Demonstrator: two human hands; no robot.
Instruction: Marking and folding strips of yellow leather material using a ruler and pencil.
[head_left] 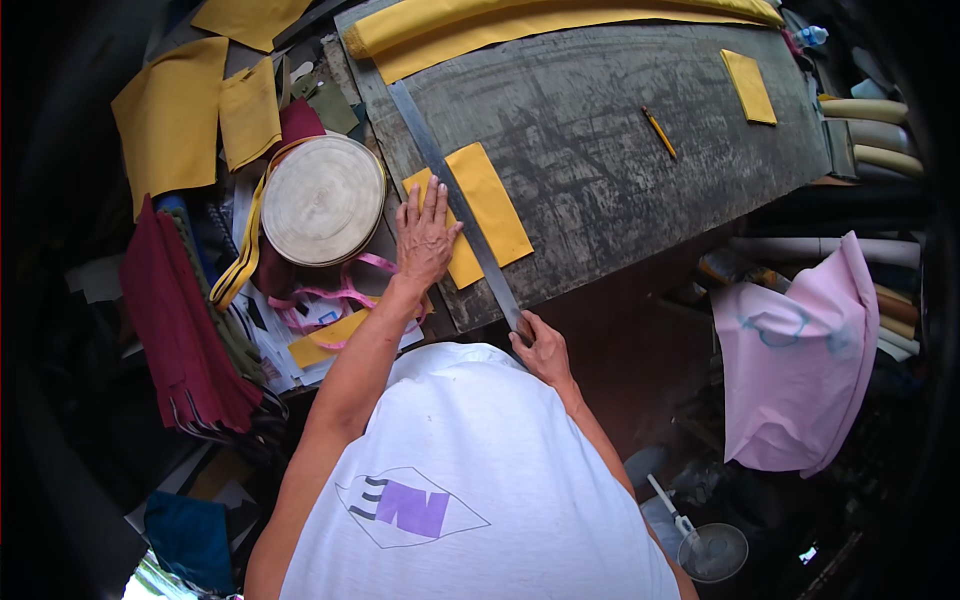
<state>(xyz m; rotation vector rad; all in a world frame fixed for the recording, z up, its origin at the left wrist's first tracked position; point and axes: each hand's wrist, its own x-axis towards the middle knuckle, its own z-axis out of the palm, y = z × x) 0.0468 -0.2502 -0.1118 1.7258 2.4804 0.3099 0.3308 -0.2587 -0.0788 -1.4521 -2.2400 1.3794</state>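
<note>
A long metal ruler [455, 195] lies slantwise across a yellow piece of cloth [490, 205] on the dark, scuffed table [580, 170]. My left hand [425, 235] rests flat on the cloth's left part, fingers stretched forward, with fingertips at the ruler's edge. At the near edge of the table, my right hand [541, 348] grips the ruler's near end between thumb and fingers. The ruler's far end reaches a roll of yellow cloth [560, 22] along the back. A pencil [659, 132] lies further right on the table.
A folded yellow cloth [748, 87] lies at the table's right. On the left sit a round pale disc-shaped roll [323, 201], pink tape [345, 290], maroon cloth [185, 320] and yellow pieces [175, 120]. Pink fabric [795, 370] hangs at the right, below several fabric rolls [865, 110].
</note>
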